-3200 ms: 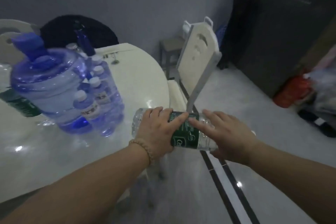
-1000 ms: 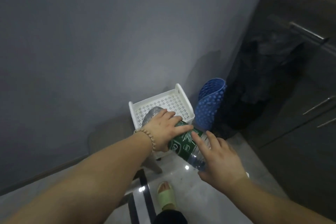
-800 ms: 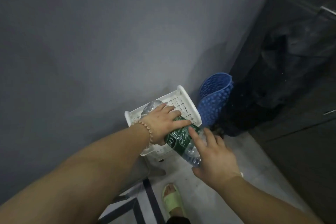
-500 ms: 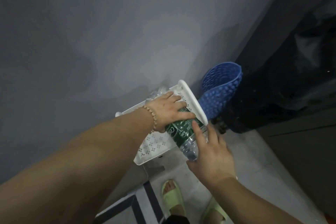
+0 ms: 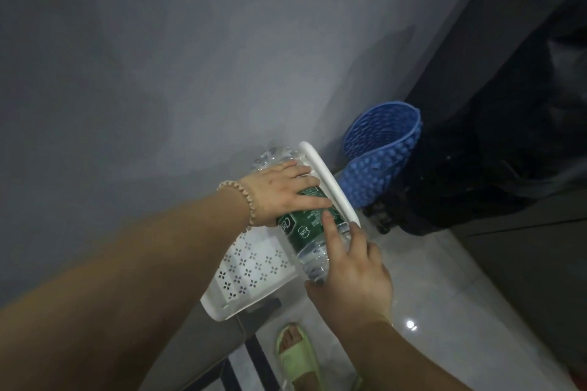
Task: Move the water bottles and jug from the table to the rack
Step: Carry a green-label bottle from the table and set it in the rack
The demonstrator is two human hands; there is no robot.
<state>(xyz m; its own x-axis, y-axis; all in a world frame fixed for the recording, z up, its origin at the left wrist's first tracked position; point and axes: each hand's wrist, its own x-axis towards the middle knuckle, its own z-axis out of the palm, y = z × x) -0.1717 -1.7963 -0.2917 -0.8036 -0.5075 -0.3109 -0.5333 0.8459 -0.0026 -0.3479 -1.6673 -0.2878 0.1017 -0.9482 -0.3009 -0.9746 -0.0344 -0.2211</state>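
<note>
A large clear water bottle [image 5: 305, 228] with a green label lies on its side across the white perforated rack [image 5: 254, 273] that stands against the grey wall. My left hand [image 5: 279, 190], a bead bracelet on its wrist, grips the bottle's upper body near its base end. My right hand [image 5: 349, 273] holds the lower, neck end, with the index finger stretched along the label. The bottle's base end pokes out past the left hand toward the wall. The cap is hidden under my right hand.
A blue bumpy basket [image 5: 378, 165] leans right of the rack. Dark cabinets and a dark bag [image 5: 495, 152] fill the right side. My foot in a green slipper [image 5: 295, 355] stands on the glossy tiled floor below the rack.
I carried the bottle from the table to the rack. Over the last second the view tilted and closed in, and both hands lowered the bottle onto the rack's top tray.
</note>
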